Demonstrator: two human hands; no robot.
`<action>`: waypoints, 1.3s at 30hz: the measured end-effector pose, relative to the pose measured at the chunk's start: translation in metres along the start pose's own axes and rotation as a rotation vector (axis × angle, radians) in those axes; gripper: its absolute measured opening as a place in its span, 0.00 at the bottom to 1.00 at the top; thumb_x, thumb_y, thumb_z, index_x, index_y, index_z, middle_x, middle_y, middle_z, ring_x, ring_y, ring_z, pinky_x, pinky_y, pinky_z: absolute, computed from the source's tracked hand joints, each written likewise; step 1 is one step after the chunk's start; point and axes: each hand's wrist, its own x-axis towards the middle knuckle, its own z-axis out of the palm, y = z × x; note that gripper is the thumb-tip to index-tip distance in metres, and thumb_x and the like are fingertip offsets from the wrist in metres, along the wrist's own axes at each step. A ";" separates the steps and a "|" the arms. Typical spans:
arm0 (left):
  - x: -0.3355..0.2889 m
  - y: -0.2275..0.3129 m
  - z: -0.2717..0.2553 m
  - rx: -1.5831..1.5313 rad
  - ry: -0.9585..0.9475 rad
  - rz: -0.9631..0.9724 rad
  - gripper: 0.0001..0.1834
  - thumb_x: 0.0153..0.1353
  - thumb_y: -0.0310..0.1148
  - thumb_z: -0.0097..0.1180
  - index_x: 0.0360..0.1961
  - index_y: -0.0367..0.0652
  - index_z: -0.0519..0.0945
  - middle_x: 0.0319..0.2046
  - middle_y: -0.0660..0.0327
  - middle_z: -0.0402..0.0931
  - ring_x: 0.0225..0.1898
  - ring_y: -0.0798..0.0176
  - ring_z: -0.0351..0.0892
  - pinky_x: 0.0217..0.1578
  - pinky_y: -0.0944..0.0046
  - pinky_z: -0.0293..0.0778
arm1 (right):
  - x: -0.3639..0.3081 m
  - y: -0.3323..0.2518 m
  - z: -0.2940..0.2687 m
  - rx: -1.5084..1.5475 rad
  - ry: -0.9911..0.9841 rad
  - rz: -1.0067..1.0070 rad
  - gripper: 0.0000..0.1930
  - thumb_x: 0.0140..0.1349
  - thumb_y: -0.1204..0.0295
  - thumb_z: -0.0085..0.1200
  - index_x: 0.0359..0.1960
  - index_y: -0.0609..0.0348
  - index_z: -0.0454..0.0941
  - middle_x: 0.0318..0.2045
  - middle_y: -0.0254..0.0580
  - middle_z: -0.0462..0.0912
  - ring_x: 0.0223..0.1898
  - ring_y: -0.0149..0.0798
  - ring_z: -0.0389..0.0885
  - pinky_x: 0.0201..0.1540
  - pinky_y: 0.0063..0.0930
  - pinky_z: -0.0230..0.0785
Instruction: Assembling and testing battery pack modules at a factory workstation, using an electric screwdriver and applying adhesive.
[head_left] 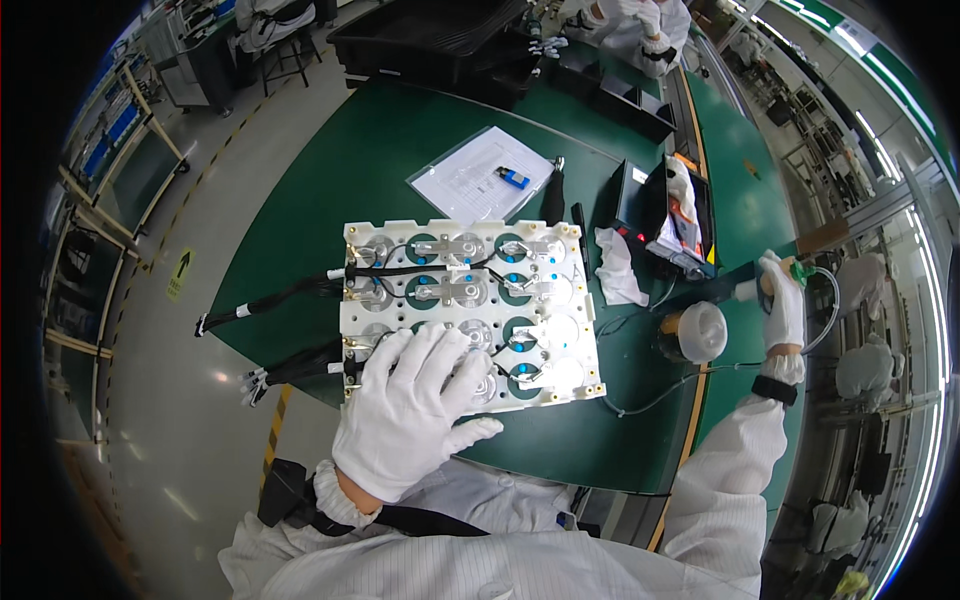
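A white plastic panel (558, 300) lies on the green table, with rows of round openings, clear discs, metal tabs and small blue dots. My left hand (405, 410), in a white glove, rests flat over the panel's near left part, fingers stretched out and holding nothing; it hides what is under it. Black cable bundles (285, 295) run off the panel's left side. Out to the right, my gloved right hand (784, 308) is closed around a dark hand tool (745, 284) with a green part and a looped pale hose (836, 305). The tool's exact kind is unclear.
A lidded round jar (702, 333), a crumpled white cloth (620, 268) and a black bin (690, 215) lie right of the panel. Behind it is a sleeved paper sheet (480, 175) with a blue object (513, 178). Black trays (430, 50) and another person (640, 25) are farther back.
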 end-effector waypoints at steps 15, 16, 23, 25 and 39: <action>0.000 -0.003 0.007 -0.006 0.019 -0.055 0.26 0.46 0.47 0.61 0.46 0.48 0.76 0.47 0.60 0.71 0.52 0.57 0.69 0.54 0.56 0.65 | -0.063 -0.184 0.048 0.281 0.518 -0.220 0.07 0.61 0.82 0.47 0.42 0.66 0.70 0.44 0.48 0.76 0.42 0.41 0.78 0.46 0.34 0.73; -0.001 -0.004 0.010 0.000 0.030 -0.055 0.24 0.46 0.45 0.61 0.45 0.48 0.76 0.47 0.61 0.71 0.51 0.58 0.69 0.53 0.57 0.65 | -0.065 -0.182 0.063 0.251 0.458 -0.301 0.09 0.60 0.84 0.48 0.42 0.65 0.69 0.44 0.48 0.76 0.42 0.41 0.78 0.46 0.36 0.74; -0.005 -0.003 0.019 0.079 0.153 -0.039 0.15 0.55 0.41 0.53 0.42 0.48 0.76 0.43 0.62 0.72 0.48 0.61 0.72 0.49 0.60 0.68 | -0.052 -0.219 0.142 0.447 0.084 -0.877 0.22 0.46 0.90 0.57 0.37 0.52 0.63 0.34 0.45 0.75 0.39 0.45 0.77 0.41 0.37 0.73; -0.005 -0.002 0.020 0.074 0.159 -0.048 0.15 0.55 0.41 0.52 0.42 0.48 0.76 0.43 0.62 0.72 0.48 0.61 0.72 0.48 0.60 0.68 | -0.053 -0.221 0.156 0.476 0.047 -0.867 0.20 0.46 0.88 0.58 0.37 0.52 0.66 0.34 0.45 0.75 0.40 0.45 0.77 0.43 0.37 0.72; -0.005 -0.004 0.025 0.159 0.152 -0.037 0.14 0.58 0.44 0.51 0.41 0.49 0.76 0.44 0.63 0.73 0.49 0.62 0.70 0.49 0.60 0.67 | -0.055 -0.206 0.170 0.463 -0.152 -0.777 0.20 0.41 0.88 0.62 0.33 0.54 0.71 0.35 0.44 0.78 0.41 0.46 0.78 0.45 0.37 0.71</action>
